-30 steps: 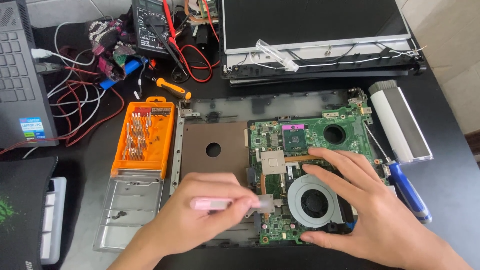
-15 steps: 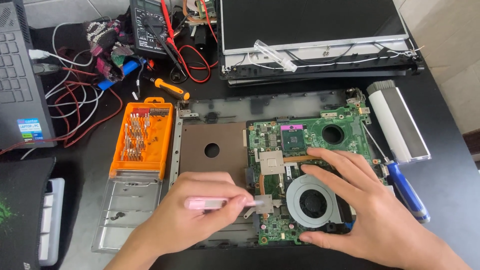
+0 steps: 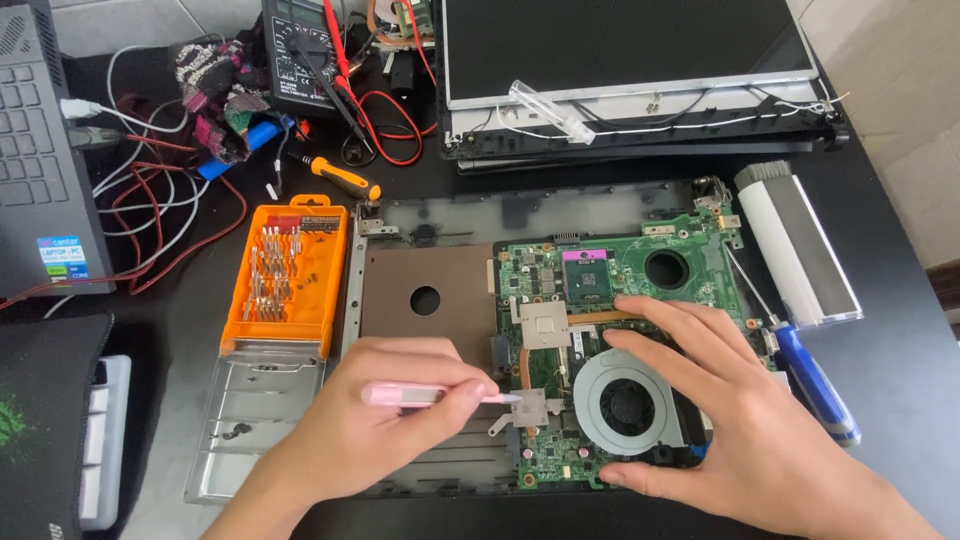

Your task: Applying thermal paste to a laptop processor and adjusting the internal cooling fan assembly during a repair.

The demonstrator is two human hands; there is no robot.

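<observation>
The green circuit board lies in the opened laptop base on the dark surface, right under both hands. The left hand is closed around a pink tool, whose tip touches a small metal plate on the board just beyond its fingertips. The right hand rests spread wide on the board, holding nothing, its fingers arched over the round cooling fan and its thumb at the board's near edge. Just beyond the right hand's fingertips sit a square metal plate and a chip with a purple top. Outside the right hand lie a blue-handled screwdriver and a white and grey roller-like tool. Outside the left hand stands an open orange case of screwdriver bits with its clear lid folded down. Farther away from both hands lie the detached laptop screen, a small orange-handled screwdriver, a meter with red and black leads and, at the far left, another laptop.
</observation>
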